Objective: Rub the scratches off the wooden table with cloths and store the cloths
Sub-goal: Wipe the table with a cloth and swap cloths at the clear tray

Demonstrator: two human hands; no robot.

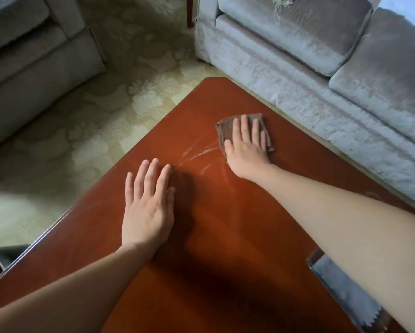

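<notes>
Brown cloth (225,129) lies pinned under the flat, uncurled right hand (246,150), thumb-side of which run the scratches (196,153) to be rubbed; the left hand (148,207), flat and empty, braces on the wooden table (225,236).

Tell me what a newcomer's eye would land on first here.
The glossy red-brown wooden table fills the middle of the view, with pale scratches fanning across it near the centre. Just right of them the right hand presses flat on a folded brown cloth, while the left hand is spread flat over the wood nearer the camera. A pale grey sofa runs along the table's right side.
</notes>
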